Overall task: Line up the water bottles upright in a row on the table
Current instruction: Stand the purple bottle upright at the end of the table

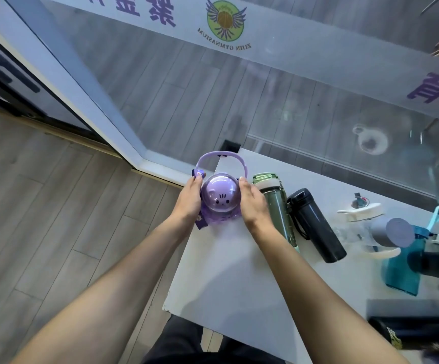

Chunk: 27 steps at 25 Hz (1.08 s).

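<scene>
A purple bottle (221, 197) with a domed cat-face lid and a looped strap stands upright at the far left corner of the white table (228, 269). My left hand (190, 198) presses its left side and my right hand (252, 204) its right side. Right of it a green bottle (276, 206) and a black bottle (315, 227) stand upright side by side. Further right are a clear bottle with a white lid (361, 212), a grey-capped bottle (394, 232) and a teal bottle (403, 269).
A glass wall (292, 101) with purple lettering runs close behind the table. The table's left edge drops to wood flooring (42, 219). A dark object (418, 334) lies at the table's near right corner.
</scene>
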### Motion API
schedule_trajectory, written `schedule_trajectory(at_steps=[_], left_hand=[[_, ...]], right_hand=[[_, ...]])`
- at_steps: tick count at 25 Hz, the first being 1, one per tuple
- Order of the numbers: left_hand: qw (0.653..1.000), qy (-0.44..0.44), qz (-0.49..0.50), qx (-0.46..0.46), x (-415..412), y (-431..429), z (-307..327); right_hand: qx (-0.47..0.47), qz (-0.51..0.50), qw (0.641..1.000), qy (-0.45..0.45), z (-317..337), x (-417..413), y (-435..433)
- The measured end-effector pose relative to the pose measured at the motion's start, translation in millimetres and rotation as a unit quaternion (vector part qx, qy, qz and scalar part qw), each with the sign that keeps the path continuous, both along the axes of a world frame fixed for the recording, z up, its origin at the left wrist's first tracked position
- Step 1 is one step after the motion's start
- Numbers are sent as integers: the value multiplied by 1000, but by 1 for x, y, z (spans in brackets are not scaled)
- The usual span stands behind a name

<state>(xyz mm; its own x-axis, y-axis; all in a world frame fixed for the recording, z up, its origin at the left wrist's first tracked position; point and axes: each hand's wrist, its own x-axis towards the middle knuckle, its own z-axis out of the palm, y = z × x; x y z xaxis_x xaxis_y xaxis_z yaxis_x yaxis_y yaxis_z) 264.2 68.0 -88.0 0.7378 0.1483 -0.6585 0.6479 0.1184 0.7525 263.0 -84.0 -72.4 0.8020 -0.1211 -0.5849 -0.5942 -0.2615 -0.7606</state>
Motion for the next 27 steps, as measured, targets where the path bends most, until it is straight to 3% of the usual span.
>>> schedule_trajectory(at_steps=[5,11,27], left_hand=[[997,6,-65,-31,51,-6,16],[995,14,-95,0,97,-26,11],[991,-3,-136,-11,125,-63,9]], right_hand=[[30,-17,999,11,6,43,-11],[21,-64,998,20,4,74,-25],[4,-110,994,22,-1,90,-61]])
